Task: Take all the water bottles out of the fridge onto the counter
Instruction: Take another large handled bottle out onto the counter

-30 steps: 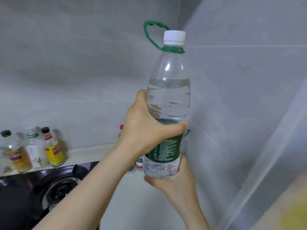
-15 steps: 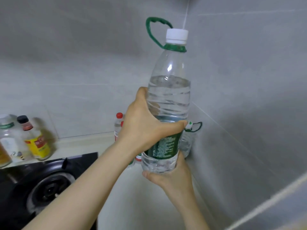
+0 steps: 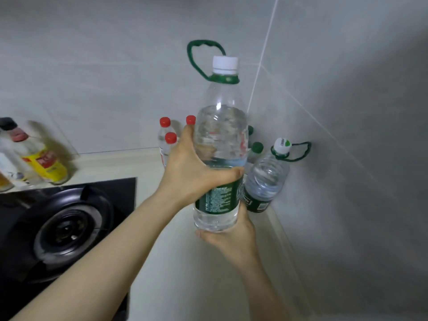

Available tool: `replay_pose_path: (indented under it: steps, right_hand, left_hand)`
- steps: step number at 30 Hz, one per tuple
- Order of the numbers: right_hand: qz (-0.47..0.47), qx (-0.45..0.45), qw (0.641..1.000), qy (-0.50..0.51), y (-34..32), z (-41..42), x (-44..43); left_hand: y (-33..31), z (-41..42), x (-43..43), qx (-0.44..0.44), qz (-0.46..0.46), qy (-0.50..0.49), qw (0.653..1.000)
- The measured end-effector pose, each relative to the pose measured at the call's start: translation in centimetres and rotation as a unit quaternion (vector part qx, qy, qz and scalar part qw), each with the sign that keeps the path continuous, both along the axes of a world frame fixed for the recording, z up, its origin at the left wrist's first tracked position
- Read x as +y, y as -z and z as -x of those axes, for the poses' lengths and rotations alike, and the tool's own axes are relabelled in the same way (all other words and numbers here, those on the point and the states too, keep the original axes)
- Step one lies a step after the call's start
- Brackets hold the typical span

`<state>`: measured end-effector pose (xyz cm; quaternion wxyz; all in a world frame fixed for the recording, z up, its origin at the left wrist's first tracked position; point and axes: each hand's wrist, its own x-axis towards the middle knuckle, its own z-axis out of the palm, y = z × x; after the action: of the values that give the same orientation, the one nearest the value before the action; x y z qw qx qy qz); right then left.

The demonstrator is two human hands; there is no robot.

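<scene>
A large clear water bottle [image 3: 221, 135] with a white cap, green carry loop and green label is upright in the air above the pale counter [image 3: 183, 262]. My left hand [image 3: 192, 174] grips its middle from the left. My right hand [image 3: 231, 237] cups its base from below, fingers curled under it. Behind it, in the counter corner, stand three small red-capped bottles [image 3: 170, 140], green-capped bottles [image 3: 256, 149] partly hidden, and a second large bottle [image 3: 266, 179] with a green loop.
A black gas stove [image 3: 67, 228] fills the left of the counter. Condiment bottles [image 3: 44, 161] stand blurred against the back wall at far left. Grey tiled walls [image 3: 347, 112] meet in the corner on the right.
The view has tilted down and the bottle, held in both hands, has come lower toward the counter corner. More of the bottles standing in the corner now show.
</scene>
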<state>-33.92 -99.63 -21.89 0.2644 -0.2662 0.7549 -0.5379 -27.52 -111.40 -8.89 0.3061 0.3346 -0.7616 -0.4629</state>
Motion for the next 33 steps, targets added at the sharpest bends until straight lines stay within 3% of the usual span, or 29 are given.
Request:
replay_pose_path:
  steps: [18, 33]
  right_hand:
    - [-0.126, -0.011, 0.992, -0.021, 8.2, 3.4, -2.3]
    - [-0.226, -0.007, 0.973, 0.057, 10.9, 4.8, -5.1]
  left_hand:
    - [9.9, 3.4, -3.7, -0.083, -0.056, 0.049, 0.994]
    - [12.6, 4.4, -5.2, -0.131, -0.020, 0.084, 0.988]
